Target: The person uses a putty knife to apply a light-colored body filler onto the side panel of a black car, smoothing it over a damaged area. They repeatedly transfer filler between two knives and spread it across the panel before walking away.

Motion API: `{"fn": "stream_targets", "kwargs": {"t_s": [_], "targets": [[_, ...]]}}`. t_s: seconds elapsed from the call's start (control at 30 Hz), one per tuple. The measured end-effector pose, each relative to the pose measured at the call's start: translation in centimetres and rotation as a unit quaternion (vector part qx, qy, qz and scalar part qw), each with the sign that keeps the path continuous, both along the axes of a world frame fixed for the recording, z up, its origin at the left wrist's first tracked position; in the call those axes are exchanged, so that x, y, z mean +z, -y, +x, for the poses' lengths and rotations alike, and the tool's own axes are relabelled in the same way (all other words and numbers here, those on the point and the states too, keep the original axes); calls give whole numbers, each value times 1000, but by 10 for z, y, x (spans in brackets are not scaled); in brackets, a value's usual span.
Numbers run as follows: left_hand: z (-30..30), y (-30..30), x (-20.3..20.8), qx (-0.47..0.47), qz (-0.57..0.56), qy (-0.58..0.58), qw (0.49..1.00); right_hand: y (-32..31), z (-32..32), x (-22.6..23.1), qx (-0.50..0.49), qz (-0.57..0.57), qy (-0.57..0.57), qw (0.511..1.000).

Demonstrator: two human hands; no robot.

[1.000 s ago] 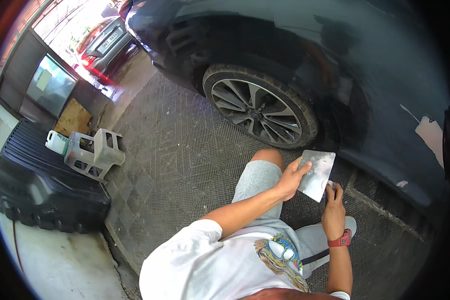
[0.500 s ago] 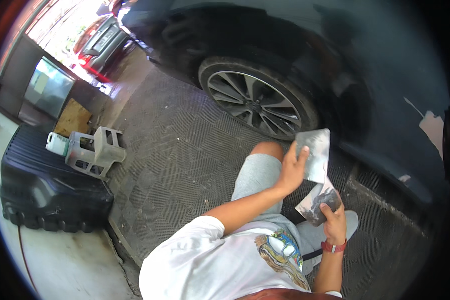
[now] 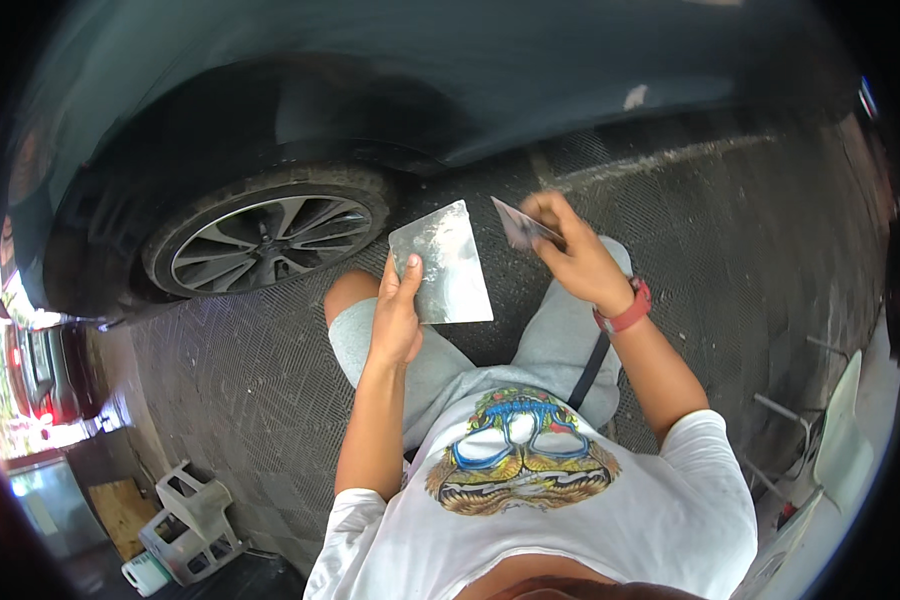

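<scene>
My left hand [image 3: 395,312] grips a flat, silvery rectangular plate [image 3: 448,265] by its left edge, thumb on top. Pale smears mark the plate's upper face. To the right of it, my right hand [image 3: 580,258] is closed on a thin, flat putty spreader [image 3: 517,226], tilted and slightly blurred, with its far corner pointing toward the plate. A gap separates the two. Both hands are above my lap, in front of the dark car [image 3: 450,90]. A small pale patch [image 3: 635,97] shows on its side panel.
The car's wheel [image 3: 270,240] stands left of my left hand. Dark textured matting [image 3: 260,400] covers the floor. A grey plastic step stool [image 3: 190,525] and a white jug [image 3: 146,574] are at lower left; a pale chair [image 3: 840,440] stands at right.
My view has swung to the right, with the wheel now farther left. The spreader has come away from the plate to its right. Both hands keep their holds.
</scene>
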State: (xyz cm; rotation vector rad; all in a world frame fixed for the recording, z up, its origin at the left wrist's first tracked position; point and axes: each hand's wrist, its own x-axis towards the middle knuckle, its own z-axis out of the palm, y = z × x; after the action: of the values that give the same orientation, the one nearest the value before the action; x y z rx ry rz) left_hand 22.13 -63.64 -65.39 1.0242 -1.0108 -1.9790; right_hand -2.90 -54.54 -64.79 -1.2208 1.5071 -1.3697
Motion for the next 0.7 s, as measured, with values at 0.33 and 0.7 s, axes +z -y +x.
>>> {"fn": "stream_targets", "kwargs": {"t_s": [0.33, 0.7], "targets": [[9, -3, -49, 190, -182, 119, 957, -29, 57, -18, 161, -49, -499, 850], [-8, 2, -22, 104, -79, 2, 991, -21, 38, -37, 84, 67, -484, 869]]}}
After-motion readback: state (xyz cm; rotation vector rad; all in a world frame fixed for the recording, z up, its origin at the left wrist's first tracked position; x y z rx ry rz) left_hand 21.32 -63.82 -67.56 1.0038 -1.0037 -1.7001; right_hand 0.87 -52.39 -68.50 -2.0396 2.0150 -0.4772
